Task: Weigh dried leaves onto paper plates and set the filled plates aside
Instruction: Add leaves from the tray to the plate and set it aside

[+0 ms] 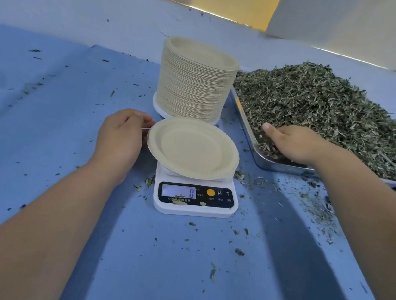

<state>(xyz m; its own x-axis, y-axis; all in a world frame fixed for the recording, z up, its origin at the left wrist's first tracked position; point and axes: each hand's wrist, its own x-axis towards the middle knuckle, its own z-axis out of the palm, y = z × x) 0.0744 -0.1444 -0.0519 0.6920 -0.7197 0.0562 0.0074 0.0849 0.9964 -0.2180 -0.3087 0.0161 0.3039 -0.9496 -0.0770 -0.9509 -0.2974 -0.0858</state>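
Note:
An empty beige paper plate [192, 147] lies on a small white digital scale [195, 197] whose display reads 0. My left hand [121, 134] is at the plate's left rim, its fingers curled there; whether they pinch the rim is hard to tell. My right hand [293, 143] reaches into the near corner of a metal tray [265, 162] and digs into the heap of dried green leaves [328, 109], fingers buried in them, thumb out to the left. A tall stack of paper plates [196, 81] stands just behind the scale.
A blue cloth [57, 118] covers the table, strewn with leaf crumbs around the scale and to its right. The stack rests on a white round base [158, 109]. A pale wall and metal panel [347, 23] rise at the back.

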